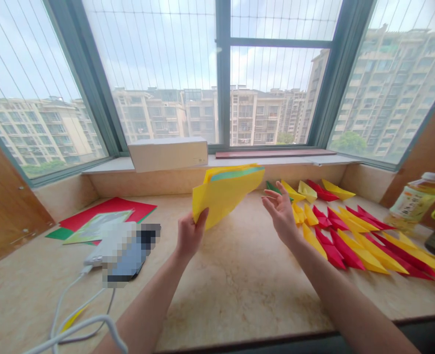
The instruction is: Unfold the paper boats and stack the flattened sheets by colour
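Left hand point(190, 235) pinches the lower corner of a yellow paper point(223, 193) held above the counter point(239, 275), its long axis rising rightward. Right hand point(282, 212) is open, empty, just beside it.

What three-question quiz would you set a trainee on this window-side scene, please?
1. True or false: the right hand grips the bottle.
2. What holds the yellow paper stack? A: the left hand. B: the right hand. C: nothing; it lies flat.
3. Fill in: the white box rests on the window ____.
Key: 1 false, that hand is open and holds nothing; 2 A; 3 sill.
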Demonstrator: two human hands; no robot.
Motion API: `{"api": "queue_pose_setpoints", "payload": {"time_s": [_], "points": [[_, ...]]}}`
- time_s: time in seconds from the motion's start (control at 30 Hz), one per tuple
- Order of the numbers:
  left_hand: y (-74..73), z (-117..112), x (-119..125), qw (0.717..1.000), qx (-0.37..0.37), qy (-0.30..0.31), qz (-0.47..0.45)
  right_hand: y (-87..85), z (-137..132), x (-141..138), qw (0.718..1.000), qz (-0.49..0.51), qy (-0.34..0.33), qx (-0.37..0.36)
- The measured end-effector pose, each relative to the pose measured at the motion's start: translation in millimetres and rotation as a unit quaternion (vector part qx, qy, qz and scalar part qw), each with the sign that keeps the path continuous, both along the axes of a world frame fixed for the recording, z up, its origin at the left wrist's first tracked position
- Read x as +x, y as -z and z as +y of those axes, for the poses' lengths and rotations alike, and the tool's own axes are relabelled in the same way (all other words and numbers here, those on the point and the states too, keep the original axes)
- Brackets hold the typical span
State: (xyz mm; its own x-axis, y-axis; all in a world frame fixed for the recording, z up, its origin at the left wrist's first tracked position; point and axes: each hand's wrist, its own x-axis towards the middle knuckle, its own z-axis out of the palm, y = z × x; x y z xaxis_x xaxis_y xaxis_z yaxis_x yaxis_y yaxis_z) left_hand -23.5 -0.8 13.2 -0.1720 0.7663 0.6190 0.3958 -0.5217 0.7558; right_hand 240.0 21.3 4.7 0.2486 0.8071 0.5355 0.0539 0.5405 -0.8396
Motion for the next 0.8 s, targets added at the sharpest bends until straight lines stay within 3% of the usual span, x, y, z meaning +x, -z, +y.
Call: {"api": "queue_pose_setpoints", "payload": {"time_s": [0.1,0.2,0.4,0.47,0.6,0.67,0.8], "points": [[-6.6,0.4,-1.1,0.985,-0.018,0.059,-0.158,1.6,2.4,2.4,0.997,-0.062,0.040,0.007],[-9.1,0.4,-0.3,0.958,-0.060,0.128,-0.249,-1.0,-3.5,1.4,0.994,-0.105,-0.009,0.006],[-9.6,0.6,3.6,0.947,-0.124,0.206,-0.214,5.9,-9.0,-8.6,0.985,-0.057,-0.141,-0.088],[-9.3,0.9,4.3,0.936,-0.139,0.242,-0.215,9.2,-8.2,-11.2,0.985,-0.010,-0.148,-0.084],[-5.8,-0.2,6.5,0.888,-0.218,0.309,-0.260,7.6,-12.5,-14.0,0.987,0.058,-0.140,-0.048],[-3.6,-0.8,8.2,0.875,-0.243,0.314,-0.279,5.1,-15.6,-15.0,0.984,0.063,-0.162,-0.043],[-1.4,1.1,9.6,0.891,-0.187,0.285,-0.299,4.7,-15.7,-17.4,0.973,0.032,-0.215,-0.072]]}}
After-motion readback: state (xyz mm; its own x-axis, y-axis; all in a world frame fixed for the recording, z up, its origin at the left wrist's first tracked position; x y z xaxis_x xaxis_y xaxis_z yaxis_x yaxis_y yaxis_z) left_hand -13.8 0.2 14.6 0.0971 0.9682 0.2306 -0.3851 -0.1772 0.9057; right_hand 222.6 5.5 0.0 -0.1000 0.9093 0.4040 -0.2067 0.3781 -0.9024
